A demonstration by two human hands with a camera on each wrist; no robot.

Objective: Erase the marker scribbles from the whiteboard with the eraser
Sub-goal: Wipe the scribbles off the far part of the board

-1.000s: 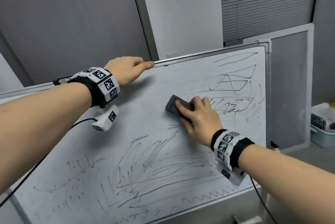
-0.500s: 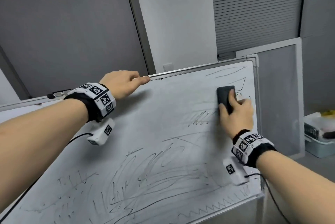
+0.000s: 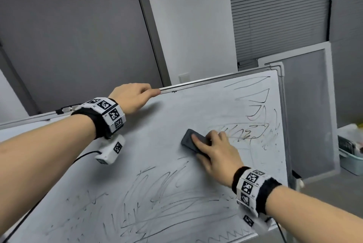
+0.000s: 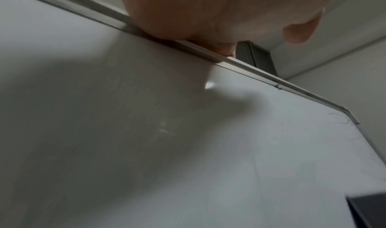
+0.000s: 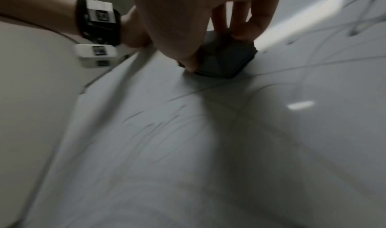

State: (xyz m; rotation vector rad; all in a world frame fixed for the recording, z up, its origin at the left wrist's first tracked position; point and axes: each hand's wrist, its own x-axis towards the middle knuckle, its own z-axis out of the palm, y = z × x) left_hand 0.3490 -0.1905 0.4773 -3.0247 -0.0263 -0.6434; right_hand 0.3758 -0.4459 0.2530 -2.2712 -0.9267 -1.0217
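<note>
A whiteboard (image 3: 161,124) tilts across the head view, with black marker scribbles (image 3: 253,113) at its upper right and a larger tangle of scribbles (image 3: 167,203) along its lower half. My right hand (image 3: 214,150) grips a dark grey eraser (image 3: 189,139) and presses it flat on the board near the middle. In the right wrist view the eraser (image 5: 225,61) sits under my thumb and fingers. My left hand (image 3: 133,95) grips the board's top metal frame (image 3: 206,81); the left wrist view shows the left hand (image 4: 208,17) curled over that frame (image 4: 250,69).
A grey framed panel (image 3: 308,105) leans behind the board's right edge. A pale bin (image 3: 351,156) with items stands on the floor at the far right. Grey wall and closed blinds (image 3: 279,12) rise behind. A cable (image 3: 84,156) hangs from my left wrist.
My right hand swept the eraser right to the board's upper right scribbles, then back left and down to the middle. Scribbles there are fainter. The left hand stayed on the frame.
</note>
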